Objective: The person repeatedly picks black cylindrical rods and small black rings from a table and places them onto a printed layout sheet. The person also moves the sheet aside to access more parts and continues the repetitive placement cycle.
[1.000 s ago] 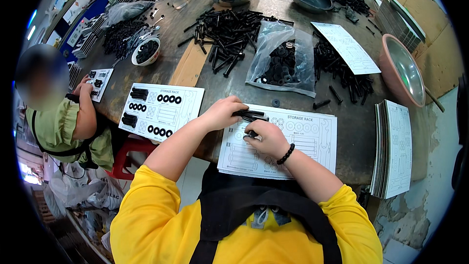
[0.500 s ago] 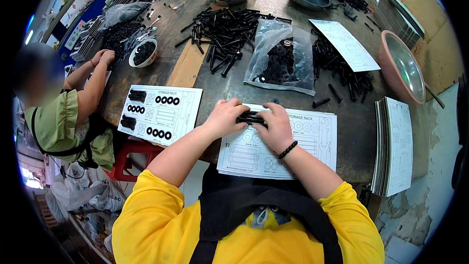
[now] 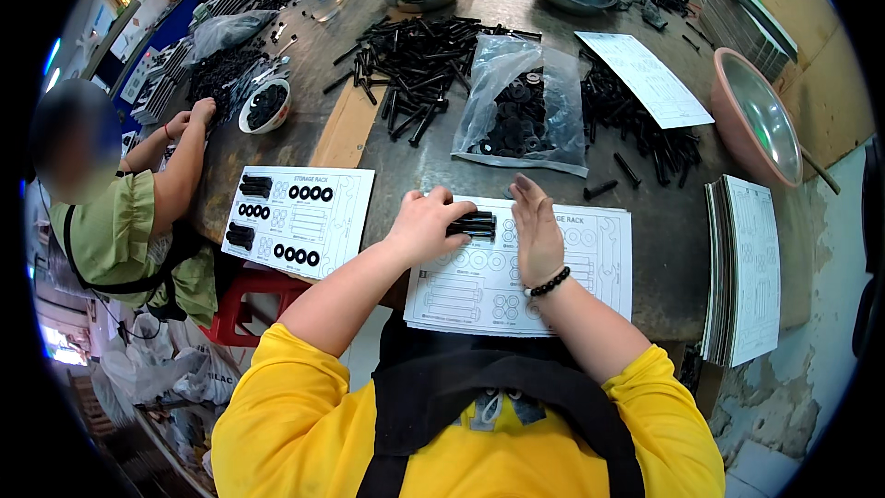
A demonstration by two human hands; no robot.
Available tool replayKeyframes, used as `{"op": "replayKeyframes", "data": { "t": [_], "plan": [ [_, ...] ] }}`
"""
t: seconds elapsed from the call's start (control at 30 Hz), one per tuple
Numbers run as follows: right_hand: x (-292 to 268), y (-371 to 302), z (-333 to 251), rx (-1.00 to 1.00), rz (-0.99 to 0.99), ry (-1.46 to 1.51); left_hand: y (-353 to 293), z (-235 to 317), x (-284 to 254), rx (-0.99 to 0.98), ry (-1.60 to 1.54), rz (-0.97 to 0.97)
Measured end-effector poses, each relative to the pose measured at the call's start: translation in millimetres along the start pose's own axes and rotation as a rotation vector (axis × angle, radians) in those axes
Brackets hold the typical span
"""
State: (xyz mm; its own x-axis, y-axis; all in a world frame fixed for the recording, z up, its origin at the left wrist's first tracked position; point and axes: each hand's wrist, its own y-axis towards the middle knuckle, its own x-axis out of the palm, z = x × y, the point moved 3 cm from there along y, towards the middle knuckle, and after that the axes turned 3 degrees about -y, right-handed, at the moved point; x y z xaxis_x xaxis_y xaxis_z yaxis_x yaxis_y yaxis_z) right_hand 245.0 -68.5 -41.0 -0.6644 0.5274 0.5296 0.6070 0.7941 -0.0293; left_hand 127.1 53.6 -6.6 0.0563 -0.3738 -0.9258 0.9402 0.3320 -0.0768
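Several black bolts [image 3: 476, 225] lie side by side on a white printed sheet [image 3: 452, 312], on top of a stack in front of me. Around their left end curl the fingers of my left hand [image 3: 426, 229], gripping the bundle. My right hand [image 3: 538, 232] stands on edge just right of the bolts, apart from them, its fingers straight and holding nothing. The sheet carries line drawings of bolts, washers, nuts and a wrench. To the left, a similar card [image 3: 343, 221] bears black bolts and black washers.
A loose bolt pile [image 3: 415, 55] and a clear bag of washers [image 3: 521, 115] lie beyond my hands. A loose sheet [image 3: 645, 81] covers more bolts. At right stand a pink basin [image 3: 728, 120] and a card stack [image 3: 749, 277]. A co-worker [image 3: 120, 194] sits at left.
My right hand has let go of the bolts and moved right, its fingers straightening. My left hand stays on the bundle.
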Motion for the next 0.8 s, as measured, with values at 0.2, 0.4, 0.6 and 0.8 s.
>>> {"op": "replayKeyframes", "data": {
  "t": [0.2, 0.4, 0.6, 0.8],
  "plan": [
    [-34, -15, -28, -0.041, -0.014, -0.325, 2, 1, 0, 0.018, 0.027, 0.001],
    [-104, 2, -91, -0.359, 0.069, -1.129, 0, 11, -14, -0.070, 0.090, 0.072],
    [-184, 45, -133, -0.238, 0.395, -1.659, 47, 43, -8, 0.139, 0.030, 0.321],
    [-182, 77, -120, 0.011, 0.273, -1.973, 127, 112, 29, 0.266, 0.033, 0.181]
  ]
}}
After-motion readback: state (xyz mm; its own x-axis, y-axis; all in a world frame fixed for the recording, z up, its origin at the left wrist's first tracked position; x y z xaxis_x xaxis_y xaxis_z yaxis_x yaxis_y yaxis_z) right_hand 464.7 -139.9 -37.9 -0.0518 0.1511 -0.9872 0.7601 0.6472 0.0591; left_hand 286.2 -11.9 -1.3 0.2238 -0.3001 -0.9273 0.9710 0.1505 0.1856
